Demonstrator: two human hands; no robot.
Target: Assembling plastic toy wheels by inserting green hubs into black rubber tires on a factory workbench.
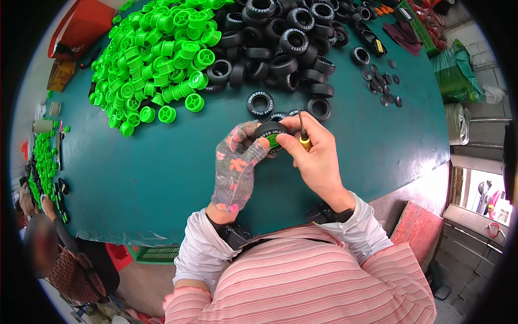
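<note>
My left hand (235, 164), in a grey floral glove with bare fingertips, grips a black toy tyre (268, 127) from its left side. A green plastic wheel hub (272, 141) shows inside the tyre; how deep it sits is hidden by my thumbs. My bare right hand (319, 157) presses on the same tyre from the right, thumb on the hub. A screwdriver-like tool (305, 141) with a yellow-and-black handle is tucked in that hand, its thin metal shaft pointing up and away. Just beyond my fingers lie loose tyres (260, 103).
A big heap of green hubs (156, 59) lies at far left on the green table (377, 129). Black tyres (283, 65) are piled beside it. Small black discs (380, 83) are scattered at right. Another person (67, 259) works at the left edge.
</note>
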